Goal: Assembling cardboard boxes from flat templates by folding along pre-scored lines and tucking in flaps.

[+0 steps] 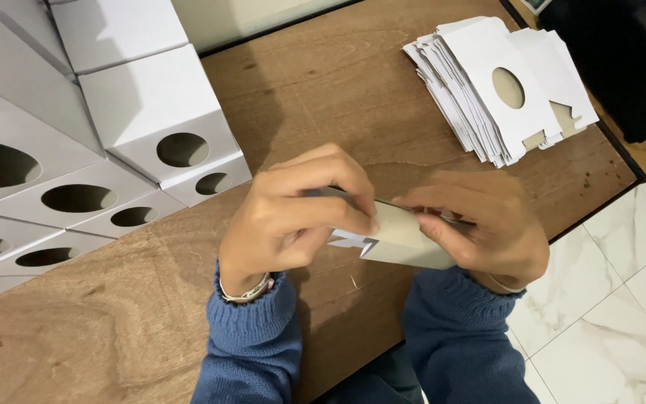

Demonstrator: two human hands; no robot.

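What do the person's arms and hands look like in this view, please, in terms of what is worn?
Both arms wear blue knitted sleeves with ribbed cuffs. The left hand is bare, with a pale beaded bracelet at its wrist. The right hand is bare too; no rings are visible.

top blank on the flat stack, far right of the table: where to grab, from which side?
Probably the near edge of the top blank, coming from the front right. The stack is fanned, so its edges step out along the left and near sides; there the top sheet overhangs and a hand could pinch it alone. Avoid the round cutout; the card looks thin there.
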